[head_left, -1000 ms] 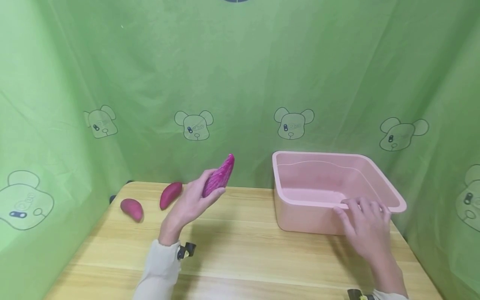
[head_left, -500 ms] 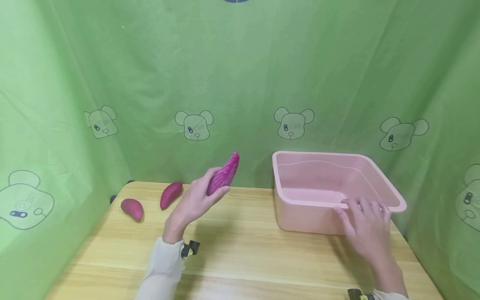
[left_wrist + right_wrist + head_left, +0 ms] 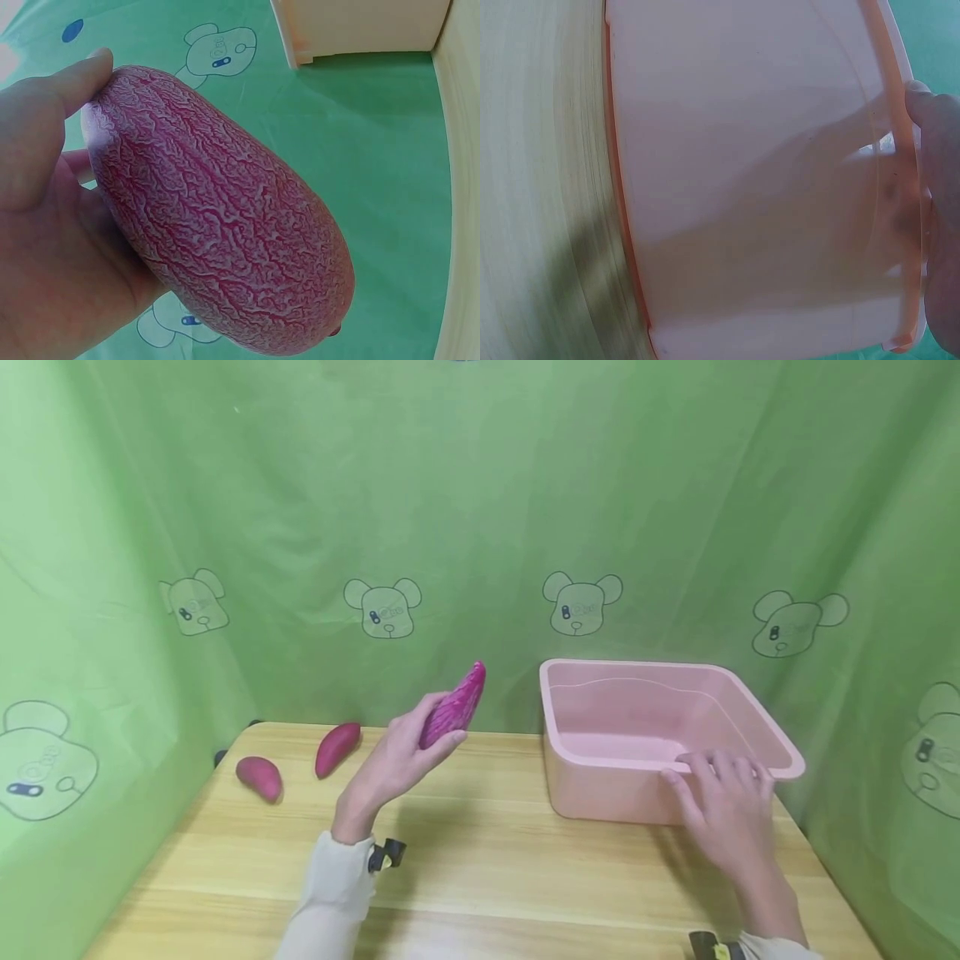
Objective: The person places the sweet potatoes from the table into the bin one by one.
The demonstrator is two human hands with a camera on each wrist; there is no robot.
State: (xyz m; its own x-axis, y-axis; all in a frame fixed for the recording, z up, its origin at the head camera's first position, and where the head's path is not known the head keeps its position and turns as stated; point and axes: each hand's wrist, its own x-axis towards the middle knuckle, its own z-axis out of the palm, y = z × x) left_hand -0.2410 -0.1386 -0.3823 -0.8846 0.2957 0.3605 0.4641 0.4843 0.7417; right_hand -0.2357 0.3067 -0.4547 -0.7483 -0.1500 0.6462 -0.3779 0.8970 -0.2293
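Note:
My left hand point(image 3: 392, 763) holds a purple sweet potato point(image 3: 454, 708) above the table, its pointed end up and to the right. In the left wrist view the sweet potato point(image 3: 225, 217) shows a wrinkled, pale-veined magenta face, with the thumb at one end and the other fingers largely hidden behind it. On the right stands a pink plastic tub point(image 3: 600, 789), with nothing seen inside it. My right hand point(image 3: 729, 817) grips its near rim, fingertips over the edge and thumb outside. The right wrist view has the tub wall point(image 3: 742, 187) close up, the hand point(image 3: 943, 172) at its rim.
Two smooth, dark pink sweet potatoes lie at the table's left: one curved point(image 3: 260, 778) and one slimmer point(image 3: 337, 749) farther back. A green curtain point(image 3: 480, 510) with printed bear heads encloses the wooden table point(image 3: 510, 868) at the back and both sides.
My left hand has moved slightly right and up with the purple sweet potato. The right hand stays on the tub's rim. The head view has shifted a little.

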